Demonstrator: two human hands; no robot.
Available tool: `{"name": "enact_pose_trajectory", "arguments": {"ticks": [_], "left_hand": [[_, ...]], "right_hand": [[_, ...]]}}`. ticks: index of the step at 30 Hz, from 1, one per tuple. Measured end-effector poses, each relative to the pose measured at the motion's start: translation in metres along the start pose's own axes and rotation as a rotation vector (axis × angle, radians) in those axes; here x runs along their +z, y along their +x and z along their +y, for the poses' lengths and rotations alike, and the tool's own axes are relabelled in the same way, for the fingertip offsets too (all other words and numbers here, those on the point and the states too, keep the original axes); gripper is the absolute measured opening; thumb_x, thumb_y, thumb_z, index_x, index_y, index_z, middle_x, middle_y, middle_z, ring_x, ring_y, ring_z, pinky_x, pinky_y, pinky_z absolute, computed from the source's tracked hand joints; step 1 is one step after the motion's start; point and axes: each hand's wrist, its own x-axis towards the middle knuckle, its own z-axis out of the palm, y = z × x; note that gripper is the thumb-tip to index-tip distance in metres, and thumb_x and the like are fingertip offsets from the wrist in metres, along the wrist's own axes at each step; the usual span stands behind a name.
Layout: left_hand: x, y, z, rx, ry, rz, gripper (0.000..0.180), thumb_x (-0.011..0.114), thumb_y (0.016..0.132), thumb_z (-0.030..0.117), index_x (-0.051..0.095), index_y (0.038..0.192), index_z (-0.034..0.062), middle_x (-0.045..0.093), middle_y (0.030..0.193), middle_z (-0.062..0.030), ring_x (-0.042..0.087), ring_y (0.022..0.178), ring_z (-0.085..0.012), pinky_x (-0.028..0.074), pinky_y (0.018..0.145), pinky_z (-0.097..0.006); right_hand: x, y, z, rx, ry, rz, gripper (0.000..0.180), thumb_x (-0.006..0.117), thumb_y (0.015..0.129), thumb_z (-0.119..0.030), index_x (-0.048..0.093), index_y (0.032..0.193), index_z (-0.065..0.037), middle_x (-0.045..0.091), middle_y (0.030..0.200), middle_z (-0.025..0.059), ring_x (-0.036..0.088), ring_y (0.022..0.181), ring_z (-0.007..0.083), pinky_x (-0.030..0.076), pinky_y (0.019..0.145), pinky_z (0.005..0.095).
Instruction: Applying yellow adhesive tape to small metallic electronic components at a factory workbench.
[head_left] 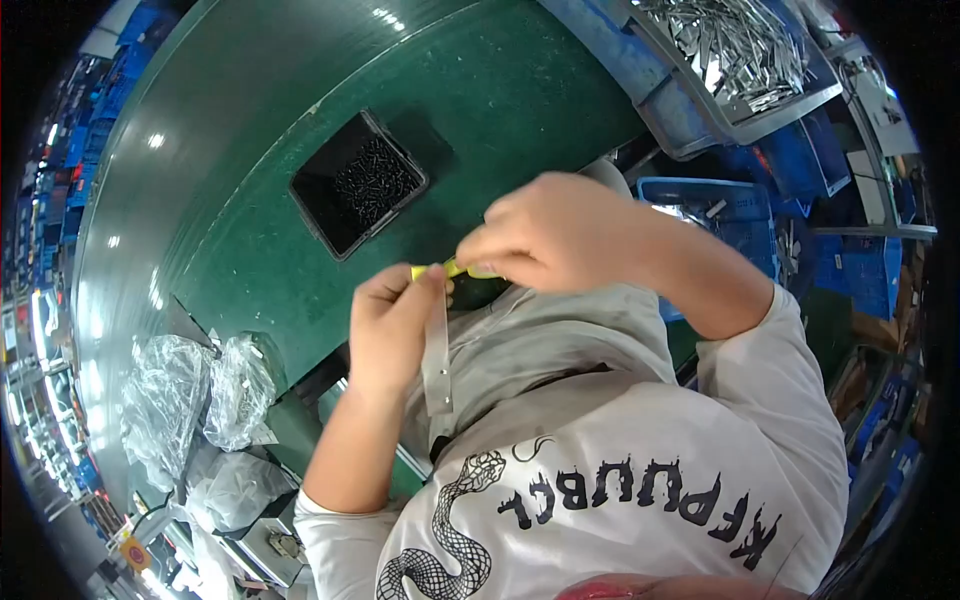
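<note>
My left hand [388, 325] is closed round the upper part of a flat, pale metal strip [438, 360], which hangs down past the fingers and has small holes near its lower end. Bright yellow shows at the strip's top, by the thumb. My right hand [560, 235], slightly blurred, is closed with its fingertips at a small yellow piece [480, 270] beside the left thumb. The exact kind of this piece is too small to make out. Beyond both hands stands a black bin [325, 190] of small dark screws or similar parts [375, 185].
The green worktop [500, 100] curves up to a raised metal edge on the left. Clear plastic bags [200, 390] lie at the left. On the right, a grey bin [740, 125] is heaped with metal strips [735, 50], and a blue basket [715, 190] sits below it.
</note>
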Motion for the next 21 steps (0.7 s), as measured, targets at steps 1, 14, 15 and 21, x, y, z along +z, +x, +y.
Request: {"name": "enact_pose_trajectory", "arguments": {"ticks": [1, 14, 15, 21], "left_hand": [[0.002, 0.005, 0.015, -0.026, 0.005, 0.0, 0.021, 0.062, 0.092, 0.015, 0.066, 0.077, 0.0012, 0.058, 0.065, 0.0012, 0.048, 0.057, -0.0048, 0.035, 0.053, -0.022], [0.002, 0.092, 0.083, -0.056, 0.042, 0.127, 0.016, 0.056, 0.091, 0.017, 0.058, 0.091, 0.0009, 0.061, 0.068, -0.0074, 0.053, 0.051, -0.0147, 0.04, 0.044, -0.028], [0.002, 0.094, 0.082, -0.064, 0.054, 0.127, 0.017, 0.055, 0.091, 0.017, 0.058, 0.092, 0.0005, 0.061, 0.069, -0.0079, 0.055, 0.052, -0.0154, 0.041, 0.045, -0.029], [0.006, 0.103, 0.079, -0.136, 0.058, 0.134, 0.017, 0.053, 0.092, 0.016, 0.057, 0.093, -0.0001, 0.062, 0.072, -0.0092, 0.057, 0.055, -0.018, 0.045, 0.049, -0.032]], "right_hand": [[-0.01, 0.009, 0.006, -0.004, 0.044, -0.048, 0.021, 0.062, 0.086, -0.019, 0.07, 0.103, -0.011, 0.065, 0.079, 0.0102, 0.064, 0.073, 0.0307, 0.05, 0.065, 0.04], [-0.074, 0.108, 0.06, 0.334, 0.15, -0.364, 0.025, 0.056, 0.093, -0.022, 0.069, 0.111, -0.01, 0.066, 0.085, 0.0009, 0.05, 0.057, 0.0123, 0.043, 0.057, 0.0298], [-0.067, 0.111, 0.072, 0.332, 0.257, -0.329, 0.025, 0.056, 0.093, -0.021, 0.069, 0.111, -0.01, 0.059, 0.074, -0.0014, 0.033, 0.046, 0.0094, 0.033, 0.046, 0.0279], [-0.054, 0.118, 0.099, 0.376, 0.415, -0.42, 0.025, 0.057, 0.092, -0.022, 0.069, 0.109, -0.008, 0.057, 0.07, -0.0017, 0.036, 0.046, 0.0097, 0.034, 0.046, 0.0269]]}}
